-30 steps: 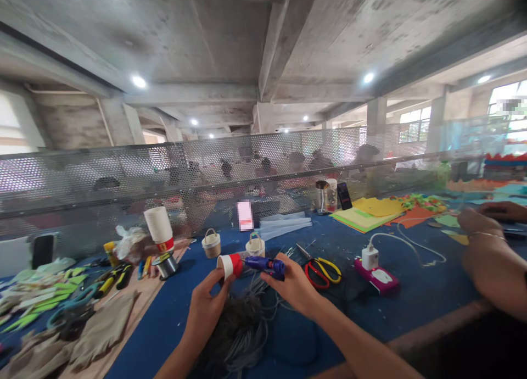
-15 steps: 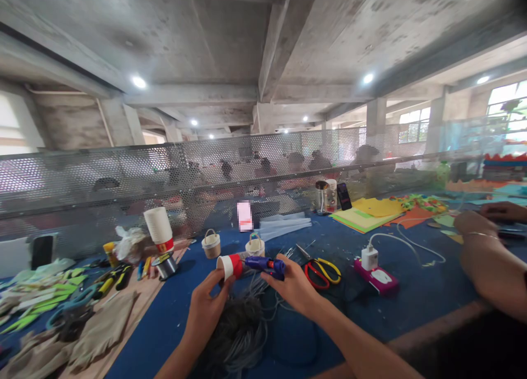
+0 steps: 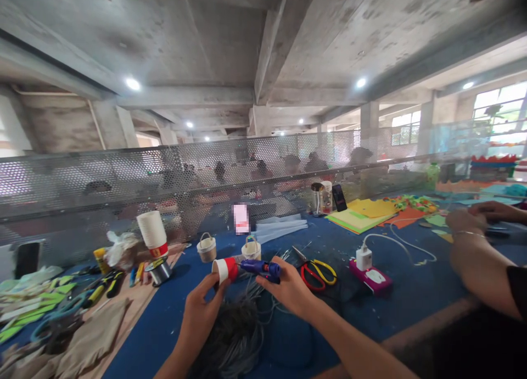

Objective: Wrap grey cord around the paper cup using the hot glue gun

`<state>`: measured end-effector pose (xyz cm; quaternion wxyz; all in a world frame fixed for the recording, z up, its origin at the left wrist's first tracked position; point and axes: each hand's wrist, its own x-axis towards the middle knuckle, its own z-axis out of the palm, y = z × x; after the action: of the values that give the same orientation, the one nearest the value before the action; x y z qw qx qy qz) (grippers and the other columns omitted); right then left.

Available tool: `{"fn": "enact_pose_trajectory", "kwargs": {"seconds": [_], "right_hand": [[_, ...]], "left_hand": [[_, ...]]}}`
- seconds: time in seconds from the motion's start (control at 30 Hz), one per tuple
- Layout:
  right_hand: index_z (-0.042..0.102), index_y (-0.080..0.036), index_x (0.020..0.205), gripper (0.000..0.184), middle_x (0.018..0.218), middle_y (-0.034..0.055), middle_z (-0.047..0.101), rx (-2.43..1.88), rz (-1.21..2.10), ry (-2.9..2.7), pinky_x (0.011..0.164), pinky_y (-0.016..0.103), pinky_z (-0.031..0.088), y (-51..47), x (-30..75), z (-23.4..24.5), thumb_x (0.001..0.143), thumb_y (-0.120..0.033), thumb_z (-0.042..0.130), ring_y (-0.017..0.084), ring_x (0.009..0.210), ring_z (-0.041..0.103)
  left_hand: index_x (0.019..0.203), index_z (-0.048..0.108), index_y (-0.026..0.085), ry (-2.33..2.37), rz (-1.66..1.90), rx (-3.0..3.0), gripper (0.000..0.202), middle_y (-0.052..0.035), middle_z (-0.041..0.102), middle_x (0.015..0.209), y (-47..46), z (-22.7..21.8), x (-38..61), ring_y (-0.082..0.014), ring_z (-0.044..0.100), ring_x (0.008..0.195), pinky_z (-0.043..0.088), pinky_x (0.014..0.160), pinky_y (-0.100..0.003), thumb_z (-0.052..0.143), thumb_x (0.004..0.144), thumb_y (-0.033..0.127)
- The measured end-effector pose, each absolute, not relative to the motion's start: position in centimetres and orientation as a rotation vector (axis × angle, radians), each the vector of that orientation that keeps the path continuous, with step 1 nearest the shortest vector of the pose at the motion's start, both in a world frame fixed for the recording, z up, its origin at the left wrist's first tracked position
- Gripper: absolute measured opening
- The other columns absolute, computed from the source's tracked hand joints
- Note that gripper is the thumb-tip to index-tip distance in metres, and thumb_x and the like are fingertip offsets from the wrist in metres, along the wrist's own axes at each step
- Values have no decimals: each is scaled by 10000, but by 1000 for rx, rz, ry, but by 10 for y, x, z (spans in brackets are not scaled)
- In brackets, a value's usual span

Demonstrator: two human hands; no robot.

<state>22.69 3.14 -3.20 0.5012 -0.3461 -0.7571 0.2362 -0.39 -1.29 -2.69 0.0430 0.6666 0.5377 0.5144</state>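
Note:
A red and white paper cup [image 3: 223, 270] lies tipped sideways in my left hand [image 3: 202, 306], its fingers closed around the cup's side. My right hand [image 3: 289, 285] grips a blue glue gun [image 3: 259, 267], whose nozzle points left at the red part of the cup. Whether nozzle and cup touch, I cannot tell. Just behind them stand two small bucket-shaped cups with handles, one white [image 3: 251, 249] and one with a beige lower part [image 3: 206, 248]. Beneath my hands lies a tangled bundle of grey yarn [image 3: 234, 335]. Scissors [image 3: 315, 273] with red and yellow handles rest right of my right hand.
A stack of paper cups [image 3: 152, 229] and a wire spool [image 3: 159, 271] stand at left, near beige gloves [image 3: 93, 335]. On the right are a purple power strip [image 3: 371, 277], coloured sheets [image 3: 360, 215] and another person's arm [image 3: 473, 252]. A perforated metal screen [image 3: 214, 176] runs behind.
The view has shifted slightly, so everything appears a little further left. My hands keep the same hold on the cup and glue gun, with no clear movement between them.

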Motion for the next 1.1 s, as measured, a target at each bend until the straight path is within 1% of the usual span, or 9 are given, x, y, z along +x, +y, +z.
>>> {"fn": "enact_pose_trajectory", "kwargs": {"seconds": [0.2,0.33,0.47,0.67,0.87,1.1], "right_hand": [[491,-206,706,272,693,-45,460,-831,553,-1835,557,206,358,31,228,-31,839,-373,659,115,621,443],[502,-204,715,255,706,-43,475,-831,550,-1850,580,207,370,30,228,-29,838,-360,663,118,644,469],[498,-207,721,264,713,-44,475,-847,561,-1837,578,205,375,30,227,-30,829,-371,675,115,638,473],[515,-209,729,251,727,-39,496,-841,568,-1837,579,202,385,30,226,-30,826,-374,677,120,652,487],[493,-209,724,263,711,-43,473,-839,560,-1843,562,200,369,30,226,-31,832,-373,668,116,636,463],[471,-209,703,277,702,-48,451,-835,554,-1861,570,209,354,30,228,-31,843,-362,653,115,635,447]], "left_hand": [[1024,757,152,1633,1598,2017,407,-19,740,872,-16,-23,0,-226,658,818,504,774,-265,617,831,482],[1043,751,158,1647,1603,1983,417,-23,749,908,-15,-24,-1,-237,666,840,508,780,-277,615,830,490],[1006,756,152,1653,1635,1964,416,-30,752,892,-12,-27,-5,-238,666,819,511,752,-270,642,804,497],[1034,746,151,1637,1608,1938,441,-42,755,940,-9,-32,-10,-249,667,873,508,805,-285,656,795,511],[1024,746,164,1608,1603,1905,415,-42,758,968,-13,-26,-5,-261,667,905,504,831,-310,637,812,504],[1056,741,149,1605,1574,1924,404,-40,751,925,-15,-23,-3,-248,656,877,497,828,-309,626,833,465]]}}
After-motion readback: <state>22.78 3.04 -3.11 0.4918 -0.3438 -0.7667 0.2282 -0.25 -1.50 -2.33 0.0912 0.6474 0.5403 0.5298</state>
